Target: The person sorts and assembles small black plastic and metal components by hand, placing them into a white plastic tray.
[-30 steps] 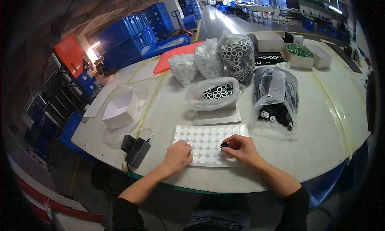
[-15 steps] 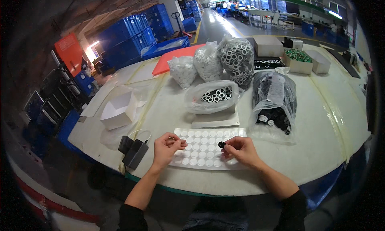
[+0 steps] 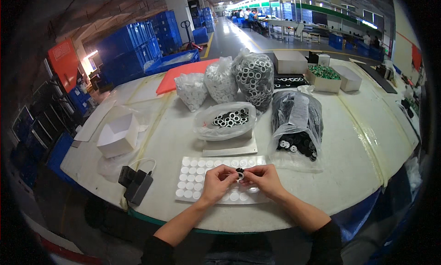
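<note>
- My left hand (image 3: 216, 182) and right hand (image 3: 264, 180) meet low in the centre of the frame, above the pad sheet (image 3: 202, 177).
- The fingers of both hands are pressed together on one small ring (image 3: 240, 174). It is pinched between them at the fingertips and held just above the sheet.
- The ring shows dark with a pale centre; finer detail is too small to tell.
- The sheet lies flat on the tabletop (image 3: 358, 145), with rows of round white pads. My hands cover its right part.
- Just above the sheet lies a flat grey plate (image 3: 229, 148). An open clear bag (image 3: 223, 120) of rings rests on the plate's upper edge.
- Right of the plate lies a dark bag (image 3: 297, 127). Black and white discs show at its lower end.
- In the upper centre stand three tied bags (image 3: 220, 83). The rightmost one holds metal rings.
- At centre left stands a white box (image 3: 117, 135).
- At lower left, near the tabletop edge, lies a black device (image 3: 135, 184) with a white cable.
</note>
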A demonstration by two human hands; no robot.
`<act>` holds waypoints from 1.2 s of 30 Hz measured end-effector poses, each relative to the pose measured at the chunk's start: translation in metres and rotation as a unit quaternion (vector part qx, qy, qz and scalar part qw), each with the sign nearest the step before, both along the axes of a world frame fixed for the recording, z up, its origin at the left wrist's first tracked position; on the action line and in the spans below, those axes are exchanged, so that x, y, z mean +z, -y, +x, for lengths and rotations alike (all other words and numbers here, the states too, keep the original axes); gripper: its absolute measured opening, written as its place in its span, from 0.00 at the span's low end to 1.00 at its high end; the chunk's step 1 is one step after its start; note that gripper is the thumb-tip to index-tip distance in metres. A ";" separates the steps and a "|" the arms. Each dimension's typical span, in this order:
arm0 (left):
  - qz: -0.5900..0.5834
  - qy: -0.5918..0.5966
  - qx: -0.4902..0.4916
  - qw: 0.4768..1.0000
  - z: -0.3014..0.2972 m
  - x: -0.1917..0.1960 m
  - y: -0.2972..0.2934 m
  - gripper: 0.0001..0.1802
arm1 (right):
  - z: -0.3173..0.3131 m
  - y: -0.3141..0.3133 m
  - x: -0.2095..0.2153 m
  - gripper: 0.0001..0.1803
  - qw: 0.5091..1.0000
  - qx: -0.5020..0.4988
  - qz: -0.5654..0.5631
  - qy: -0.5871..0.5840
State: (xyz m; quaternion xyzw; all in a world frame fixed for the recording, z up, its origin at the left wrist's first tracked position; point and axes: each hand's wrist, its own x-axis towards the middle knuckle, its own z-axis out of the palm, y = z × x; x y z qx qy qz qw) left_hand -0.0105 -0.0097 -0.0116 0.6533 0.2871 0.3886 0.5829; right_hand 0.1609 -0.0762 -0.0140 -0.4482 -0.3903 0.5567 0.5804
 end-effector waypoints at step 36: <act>-0.029 0.021 -0.013 0.999 -0.003 0.006 0.012 0.05 | -0.009 0.010 -0.002 0.06 0.961 -0.063 0.085 0.255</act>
